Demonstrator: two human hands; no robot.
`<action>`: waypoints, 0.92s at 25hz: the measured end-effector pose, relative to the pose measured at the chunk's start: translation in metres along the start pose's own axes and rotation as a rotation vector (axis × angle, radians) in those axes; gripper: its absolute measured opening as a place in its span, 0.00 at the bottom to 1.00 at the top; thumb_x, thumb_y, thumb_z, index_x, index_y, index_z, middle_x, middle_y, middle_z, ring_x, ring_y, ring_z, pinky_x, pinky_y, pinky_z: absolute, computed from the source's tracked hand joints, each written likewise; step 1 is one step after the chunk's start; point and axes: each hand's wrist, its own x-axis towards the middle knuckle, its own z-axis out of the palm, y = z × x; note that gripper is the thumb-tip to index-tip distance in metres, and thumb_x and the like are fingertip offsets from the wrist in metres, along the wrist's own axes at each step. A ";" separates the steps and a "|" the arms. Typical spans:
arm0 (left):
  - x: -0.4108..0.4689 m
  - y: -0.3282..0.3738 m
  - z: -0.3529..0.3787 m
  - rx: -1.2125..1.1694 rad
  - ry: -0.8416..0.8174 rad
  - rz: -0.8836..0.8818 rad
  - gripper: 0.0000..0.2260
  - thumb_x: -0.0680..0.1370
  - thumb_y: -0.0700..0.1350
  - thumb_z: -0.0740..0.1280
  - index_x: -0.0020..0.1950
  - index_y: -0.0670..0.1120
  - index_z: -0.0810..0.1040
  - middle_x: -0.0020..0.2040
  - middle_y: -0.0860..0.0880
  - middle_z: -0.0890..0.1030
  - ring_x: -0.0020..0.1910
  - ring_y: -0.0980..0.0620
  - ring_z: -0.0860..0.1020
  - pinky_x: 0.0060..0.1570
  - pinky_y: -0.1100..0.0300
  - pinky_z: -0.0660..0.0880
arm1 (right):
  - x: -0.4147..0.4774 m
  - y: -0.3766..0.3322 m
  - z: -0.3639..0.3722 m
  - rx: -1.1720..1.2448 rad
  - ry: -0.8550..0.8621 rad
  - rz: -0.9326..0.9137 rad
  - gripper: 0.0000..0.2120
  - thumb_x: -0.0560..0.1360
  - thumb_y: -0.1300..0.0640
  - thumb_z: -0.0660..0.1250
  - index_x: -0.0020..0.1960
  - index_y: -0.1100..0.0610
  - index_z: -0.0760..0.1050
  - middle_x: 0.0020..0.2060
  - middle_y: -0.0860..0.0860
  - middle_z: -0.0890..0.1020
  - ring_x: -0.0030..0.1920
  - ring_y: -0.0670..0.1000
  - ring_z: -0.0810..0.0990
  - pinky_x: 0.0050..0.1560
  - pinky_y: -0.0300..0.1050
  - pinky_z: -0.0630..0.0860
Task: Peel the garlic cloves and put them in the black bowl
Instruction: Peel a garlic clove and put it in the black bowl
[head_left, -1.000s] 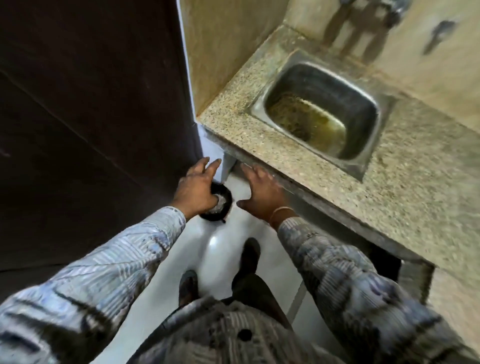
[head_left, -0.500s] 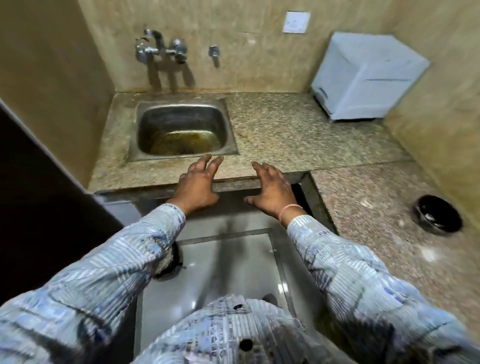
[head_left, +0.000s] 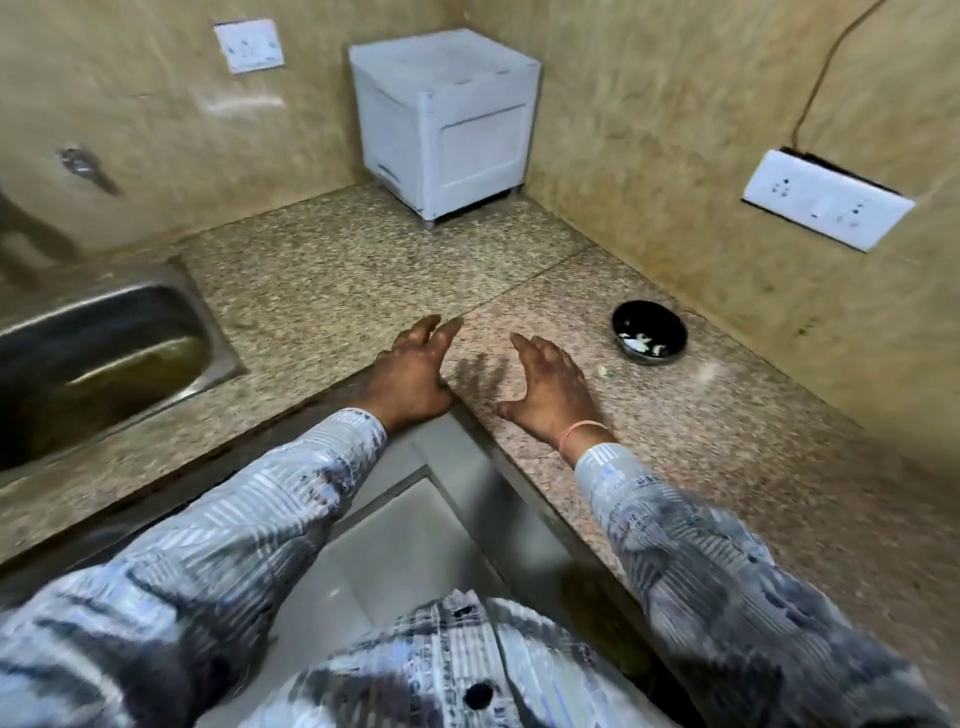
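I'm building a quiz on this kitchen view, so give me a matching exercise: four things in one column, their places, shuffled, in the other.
Things
1. black bowl
2. steel sink
3. white box
4. larger switch plate

Places
A. back corner of the counter
B. on the right wall
C. set into the counter, far left
D. on the counter, just beyond and right of the right hand

Pairs: 1-D, 2-C, 3-A, 4-B
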 end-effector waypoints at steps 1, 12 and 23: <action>0.017 0.016 0.008 -0.003 -0.026 0.033 0.49 0.69 0.50 0.73 0.83 0.61 0.48 0.84 0.47 0.53 0.79 0.38 0.61 0.72 0.39 0.69 | 0.001 0.019 -0.005 0.012 0.003 0.036 0.48 0.69 0.44 0.75 0.82 0.43 0.53 0.80 0.54 0.60 0.80 0.57 0.56 0.79 0.55 0.58; 0.166 0.097 0.090 0.024 -0.204 0.272 0.50 0.68 0.48 0.74 0.82 0.60 0.49 0.83 0.45 0.58 0.77 0.39 0.64 0.68 0.42 0.74 | 0.037 0.155 -0.003 0.114 0.049 0.425 0.47 0.70 0.40 0.76 0.81 0.49 0.58 0.79 0.57 0.63 0.78 0.60 0.61 0.78 0.56 0.62; 0.291 0.030 0.152 -0.084 -0.428 0.376 0.45 0.69 0.45 0.76 0.82 0.56 0.58 0.70 0.41 0.72 0.67 0.38 0.74 0.65 0.47 0.75 | 0.153 0.183 0.059 0.261 0.040 0.792 0.22 0.80 0.53 0.68 0.71 0.59 0.74 0.67 0.63 0.75 0.65 0.64 0.75 0.66 0.51 0.72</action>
